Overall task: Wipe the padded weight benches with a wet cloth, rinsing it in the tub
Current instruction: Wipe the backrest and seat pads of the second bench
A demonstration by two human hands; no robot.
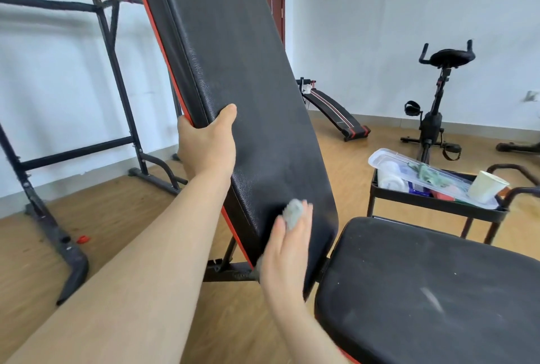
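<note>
There my left hand point(207, 141) clutched the backrest pad point(233, 56) by its edge; below, my flat right hand point(287, 246) pressed a grey cloth point(293, 213) to it.

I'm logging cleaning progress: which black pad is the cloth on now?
The tilted backrest pad: the right hand presses the grey cloth on its lower part, the left hand grips its edge. The flat seat pad is untouched.

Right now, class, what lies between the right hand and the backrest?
A grey cloth lies there: the right hand presses it flat against the lower backrest. The head view shows this.
</note>
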